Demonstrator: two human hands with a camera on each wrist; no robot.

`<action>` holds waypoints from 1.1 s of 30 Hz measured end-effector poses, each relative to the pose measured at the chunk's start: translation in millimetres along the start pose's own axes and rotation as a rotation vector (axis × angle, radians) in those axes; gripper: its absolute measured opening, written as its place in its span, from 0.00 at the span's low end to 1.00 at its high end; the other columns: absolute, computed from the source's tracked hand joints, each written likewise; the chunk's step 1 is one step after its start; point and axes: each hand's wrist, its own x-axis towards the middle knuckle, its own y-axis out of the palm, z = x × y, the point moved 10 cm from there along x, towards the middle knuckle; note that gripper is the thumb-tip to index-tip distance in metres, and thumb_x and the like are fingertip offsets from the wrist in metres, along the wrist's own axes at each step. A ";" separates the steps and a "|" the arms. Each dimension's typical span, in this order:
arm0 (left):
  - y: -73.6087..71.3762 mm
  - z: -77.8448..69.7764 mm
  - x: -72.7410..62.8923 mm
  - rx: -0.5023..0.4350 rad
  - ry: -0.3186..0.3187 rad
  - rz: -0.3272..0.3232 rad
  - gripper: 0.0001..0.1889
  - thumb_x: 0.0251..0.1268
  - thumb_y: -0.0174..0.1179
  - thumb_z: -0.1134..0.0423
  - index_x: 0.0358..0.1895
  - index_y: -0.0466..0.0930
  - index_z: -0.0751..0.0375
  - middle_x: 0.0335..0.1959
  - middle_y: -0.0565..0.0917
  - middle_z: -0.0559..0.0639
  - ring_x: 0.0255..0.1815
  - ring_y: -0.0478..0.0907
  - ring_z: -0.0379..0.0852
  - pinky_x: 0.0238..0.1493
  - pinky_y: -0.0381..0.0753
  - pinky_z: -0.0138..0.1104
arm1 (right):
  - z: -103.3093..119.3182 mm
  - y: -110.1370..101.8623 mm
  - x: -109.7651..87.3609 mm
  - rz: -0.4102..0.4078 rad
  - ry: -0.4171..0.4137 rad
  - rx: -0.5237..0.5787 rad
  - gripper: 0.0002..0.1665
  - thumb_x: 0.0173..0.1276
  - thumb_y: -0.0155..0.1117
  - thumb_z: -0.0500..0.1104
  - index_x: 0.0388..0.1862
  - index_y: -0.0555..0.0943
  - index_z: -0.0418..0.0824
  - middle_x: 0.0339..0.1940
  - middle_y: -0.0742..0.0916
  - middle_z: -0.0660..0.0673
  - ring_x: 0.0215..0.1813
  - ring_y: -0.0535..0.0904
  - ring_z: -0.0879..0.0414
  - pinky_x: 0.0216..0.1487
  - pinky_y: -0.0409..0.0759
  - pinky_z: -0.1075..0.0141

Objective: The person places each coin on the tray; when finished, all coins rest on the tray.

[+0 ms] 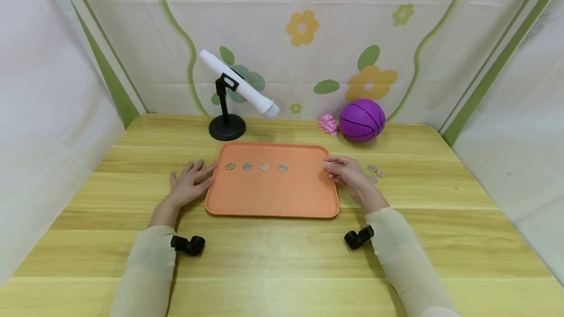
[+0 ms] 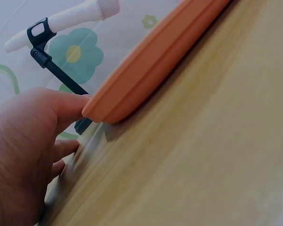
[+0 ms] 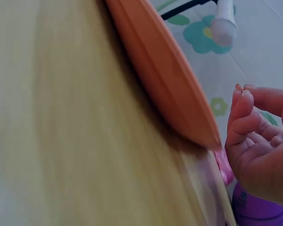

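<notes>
An orange tray (image 1: 273, 204) lies on the wooden table. Four-sided and low-rimmed, it bears a row of several coins: a silvery coin (image 1: 230, 166) at the left, another silvery coin (image 1: 247, 166), a copper coin (image 1: 265, 167) and a silvery coin (image 1: 282, 167). My left hand (image 1: 189, 186) rests at the tray's left edge, fingers spread, thumb touching the rim in the left wrist view. Over the right edge, my right hand (image 1: 345, 172) pinches a small coin (image 1: 326, 164) between thumb and forefinger; the fingertips mostly hide it.
Right of the right hand, several loose coins (image 1: 372, 168) lie on the table (image 1: 282, 268). Behind the tray stand a white microphone (image 1: 238, 82) on a black stand (image 1: 226, 127), a pink toy (image 1: 328, 124) and a purple ball (image 1: 362, 120). A flowered curtain (image 1: 264, 23) closes off the back.
</notes>
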 end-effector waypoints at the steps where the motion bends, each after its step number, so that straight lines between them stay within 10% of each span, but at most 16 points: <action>1: 0.2 0.1 0.0 0.001 -0.001 0.000 0.27 0.63 0.46 0.49 0.64 0.59 0.54 0.65 0.49 0.64 0.64 0.36 0.62 0.49 0.23 0.62 | 0.0 5.2 1.6 -0.005 0.020 0.008 0.30 0.57 0.62 0.40 0.55 0.66 0.28 0.29 0.80 0.47 0.26 0.74 0.61 0.25 0.72 0.72; 12: 0.3 -1.5 0.8 0.010 0.006 -0.008 0.27 0.63 0.46 0.49 0.64 0.60 0.53 0.65 0.49 0.64 0.64 0.37 0.63 0.49 0.24 0.62 | -4.5 46.1 16.9 -0.069 0.116 -0.020 0.22 0.58 0.57 0.32 0.53 0.69 0.29 0.36 0.80 0.39 0.26 0.75 0.59 0.26 0.74 0.72; 33: -0.7 0.8 0.9 0.015 0.000 -0.012 0.26 0.62 0.46 0.49 0.63 0.60 0.52 0.65 0.50 0.63 0.64 0.37 0.63 0.49 0.24 0.61 | -6.3 49.0 25.5 -0.139 0.090 -0.190 0.16 0.53 0.62 0.33 0.42 0.74 0.29 0.19 0.78 0.44 0.11 0.69 0.61 0.12 0.65 0.72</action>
